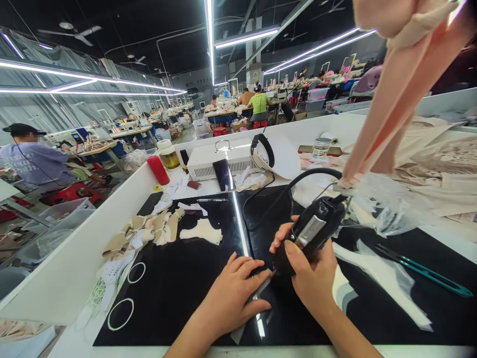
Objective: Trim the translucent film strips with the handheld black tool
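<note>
My right hand (315,278) is wrapped round a black corded hand tool (313,228) with a metal plate on its side; its exact kind I cannot make out. The tool's lower end is close to the fingertips of my left hand (240,293). That hand lies flat with fingers spread, pressing on a thin greyish strip (238,334) that it mostly covers. Under both hands is a glossy black board (167,298). Right of the tool lie cream fabric pieces (387,278) and a long teal-handled tool (428,273) with a dark tip.
On the left are a cream cut piece (201,231), piled beige pieces (160,228) and two pale rings (121,314). A phone (223,175) leans on a white vented box (204,161). Pink fabric (387,99) hangs at right. People work at tables beyond.
</note>
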{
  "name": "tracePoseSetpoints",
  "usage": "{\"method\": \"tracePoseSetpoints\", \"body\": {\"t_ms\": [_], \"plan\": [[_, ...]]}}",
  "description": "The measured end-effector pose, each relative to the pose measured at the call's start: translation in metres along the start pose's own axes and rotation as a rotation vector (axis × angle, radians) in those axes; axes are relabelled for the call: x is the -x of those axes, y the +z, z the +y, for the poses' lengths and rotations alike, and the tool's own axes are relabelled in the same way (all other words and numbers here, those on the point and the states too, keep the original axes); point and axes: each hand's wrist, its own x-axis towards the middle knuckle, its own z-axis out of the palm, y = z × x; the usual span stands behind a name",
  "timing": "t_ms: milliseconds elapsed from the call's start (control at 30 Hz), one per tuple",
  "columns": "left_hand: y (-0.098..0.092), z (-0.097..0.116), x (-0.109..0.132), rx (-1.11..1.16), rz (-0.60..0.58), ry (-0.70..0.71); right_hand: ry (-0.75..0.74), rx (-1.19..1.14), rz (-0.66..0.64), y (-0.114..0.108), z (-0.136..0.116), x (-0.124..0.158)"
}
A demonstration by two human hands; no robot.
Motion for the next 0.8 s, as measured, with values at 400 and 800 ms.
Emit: {"method": "tracePoseSetpoints", "body": {"t_ms": [400,800], "plan": [[-0.002,-0.011,0.022,0.222,0.252,-0.177,-0.015,0.150,-0.020,-0.009,-0.007,-0.013],[0.009,-0.012,0.029,0.387,0.401,-0.316,-0.583,0.621,-0.456,-0.028,-0.021,0.018]]}}
